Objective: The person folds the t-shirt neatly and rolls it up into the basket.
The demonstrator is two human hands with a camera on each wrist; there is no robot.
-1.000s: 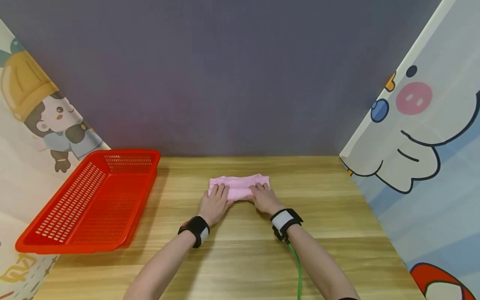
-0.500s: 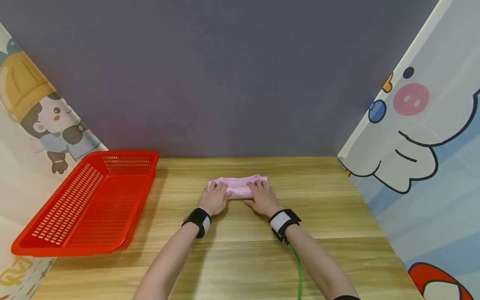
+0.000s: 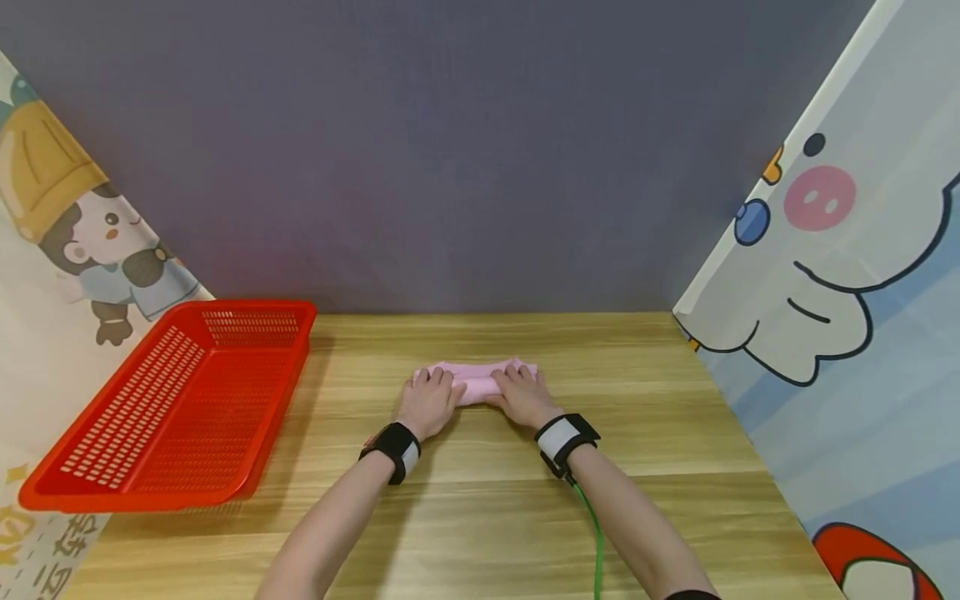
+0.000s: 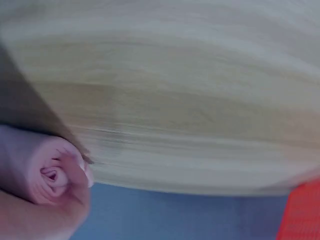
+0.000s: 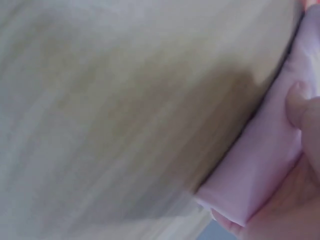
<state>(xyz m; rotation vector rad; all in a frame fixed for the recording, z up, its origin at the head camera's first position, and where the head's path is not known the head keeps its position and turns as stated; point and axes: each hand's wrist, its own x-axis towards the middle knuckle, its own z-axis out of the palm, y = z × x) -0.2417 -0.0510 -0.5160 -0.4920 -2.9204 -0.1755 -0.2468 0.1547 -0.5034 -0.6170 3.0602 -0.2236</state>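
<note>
A pink cloth (image 3: 476, 389), rolled into a short thick roll, lies crosswise on the wooden table near its far edge. My left hand (image 3: 427, 406) grips the left end of the roll and my right hand (image 3: 527, 402) grips the right end. Seen from the left wrist, the end of the pink cloth (image 4: 50, 175) is a spiral of layers, with fingers curled around it. In the right wrist view the thumb (image 5: 297, 105) presses on the side of the pink cloth (image 5: 255, 155), while other fingers pass behind its end.
A red plastic basket (image 3: 258, 450) with perforated sides stands on the left of the wooden table (image 3: 480, 517). A grey panel (image 3: 480, 158) rises behind the table. Printed cartoon sheets flank both sides. A green cable (image 3: 597, 542) trails from the right wrist strap (image 3: 567, 439).
The visible folded strip of cloth has become a narrower roll, shifted slightly toward the person. My fingers have shifted their hold at both ends, with the thumbs along its near side.
</note>
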